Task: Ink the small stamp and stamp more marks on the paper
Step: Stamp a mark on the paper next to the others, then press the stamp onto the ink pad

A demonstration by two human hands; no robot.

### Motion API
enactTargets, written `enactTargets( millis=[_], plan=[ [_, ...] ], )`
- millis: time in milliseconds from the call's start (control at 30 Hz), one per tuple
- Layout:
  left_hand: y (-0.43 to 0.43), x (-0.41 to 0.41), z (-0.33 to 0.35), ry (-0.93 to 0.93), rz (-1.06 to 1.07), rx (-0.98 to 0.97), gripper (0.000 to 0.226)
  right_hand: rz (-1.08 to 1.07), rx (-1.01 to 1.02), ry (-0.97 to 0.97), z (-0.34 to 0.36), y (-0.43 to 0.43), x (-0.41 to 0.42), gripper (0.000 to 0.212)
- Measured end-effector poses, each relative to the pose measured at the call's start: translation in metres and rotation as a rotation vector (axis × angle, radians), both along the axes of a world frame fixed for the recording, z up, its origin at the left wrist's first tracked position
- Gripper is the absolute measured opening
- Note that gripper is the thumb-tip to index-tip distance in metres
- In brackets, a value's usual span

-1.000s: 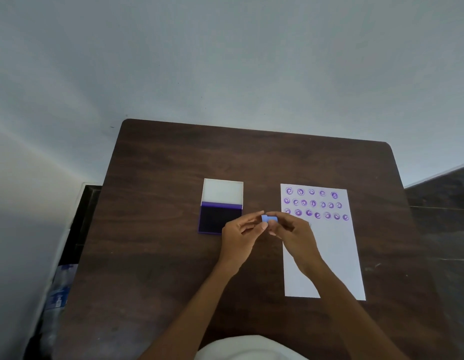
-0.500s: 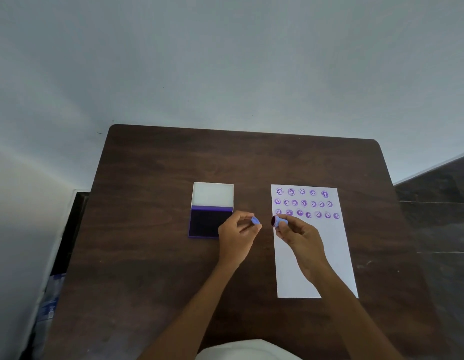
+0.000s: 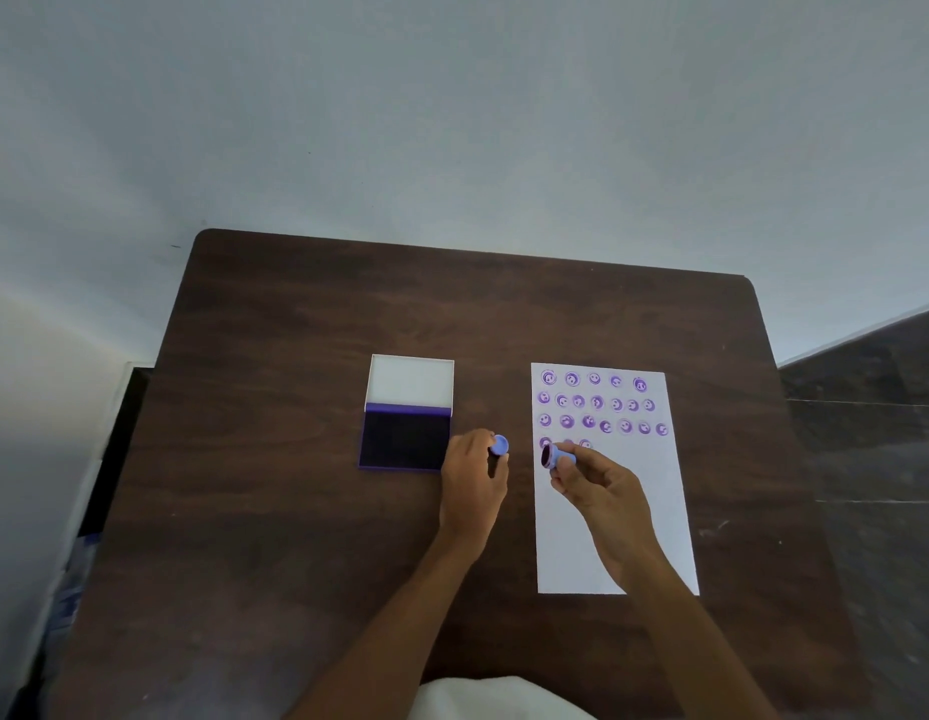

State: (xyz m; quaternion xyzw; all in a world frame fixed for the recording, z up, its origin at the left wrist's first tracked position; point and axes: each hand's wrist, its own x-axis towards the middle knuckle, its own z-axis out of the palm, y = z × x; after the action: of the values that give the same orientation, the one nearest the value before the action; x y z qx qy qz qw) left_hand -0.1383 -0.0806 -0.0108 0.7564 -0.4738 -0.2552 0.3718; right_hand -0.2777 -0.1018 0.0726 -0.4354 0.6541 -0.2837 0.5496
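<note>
While the open purple ink pad (image 3: 406, 440) with its white lid folded back lies on the dark brown wooden table (image 3: 296, 511), well to the left of the white sheet of paper (image 3: 633, 511), both hands are raised over the gap between pad and paper. The right hand (image 3: 600, 485) pinches the small, pale blue plastic stamp (image 3: 555, 456) by its short barrel, thumb on one side and fingertips on the other; the stamp is tipped sideways so that its dark, inked round face points left toward the ink pad. It sits over the left edge of the paper, just below the fourth, partly filled row of purple round marks (image 3: 597, 405). The left hand (image 3: 475, 480), just right of the ink pad's near corner, is curled around a small pale blue cap (image 3: 500, 445) of matching colour held at its fingertips.

By appearance the stamp is light and rigid, with smooth sides that could slip in a loose pinch; the barrel is the proper place to hold, since the face carries wet ink and would smear fingers or paper if touched. Inking probably calls for only a gentle, flat press on the soft pad. The paper looks thin and unweighted, so a sticky face might lift it.
</note>
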Motion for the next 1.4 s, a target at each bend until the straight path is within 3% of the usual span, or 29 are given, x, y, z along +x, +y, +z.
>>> enactTargets(
  millis=[267,400,500,567,700,867,1000,1100,1233,1400],
  plan=[
    [0.004,0.001,0.003,0.020,-0.034,-0.006,0.043,0.016,-0.003,0.002,-0.001,0.000,0.007,0.023],
    [0.008,0.048,0.017,-0.020,-0.193,-0.190,0.034,0.063,0.003,-0.057,0.001,-0.002,0.011,0.017],
    [0.021,0.105,0.016,-0.188,-0.047,-0.313,0.026,0.090,-0.004,-0.077,0.001,-0.001,0.018,0.016],
    [0.038,0.141,0.011,-0.178,0.042,-0.216,0.026,0.098,-0.017,-0.058,-0.002,0.001,0.027,0.016],
    [0.065,0.177,-0.001,-0.028,0.198,0.024,0.035,0.149,-0.058,0.064,-0.008,0.001,0.052,0.016],
    [0.068,0.174,-0.009,0.060,0.205,0.056,0.051,0.371,-0.316,0.316,-0.018,-0.007,0.087,0.013],
    [0.064,0.161,-0.013,-0.134,0.029,0.064,0.078,0.553,-0.304,0.453,-0.025,-0.015,0.112,0.021],
    [0.065,0.157,-0.018,-0.194,0.013,0.080,0.088,0.783,-0.173,0.604,-0.028,-0.023,0.125,0.027],
    [0.066,0.156,-0.025,-0.217,-0.064,0.000,0.088,0.874,-0.158,0.701,-0.035,-0.024,0.128,0.033],
    [0.064,0.155,-0.030,-0.231,-0.123,-0.058,0.081,0.897,-0.369,0.766,-0.050,-0.005,0.125,0.031]
  ],
)
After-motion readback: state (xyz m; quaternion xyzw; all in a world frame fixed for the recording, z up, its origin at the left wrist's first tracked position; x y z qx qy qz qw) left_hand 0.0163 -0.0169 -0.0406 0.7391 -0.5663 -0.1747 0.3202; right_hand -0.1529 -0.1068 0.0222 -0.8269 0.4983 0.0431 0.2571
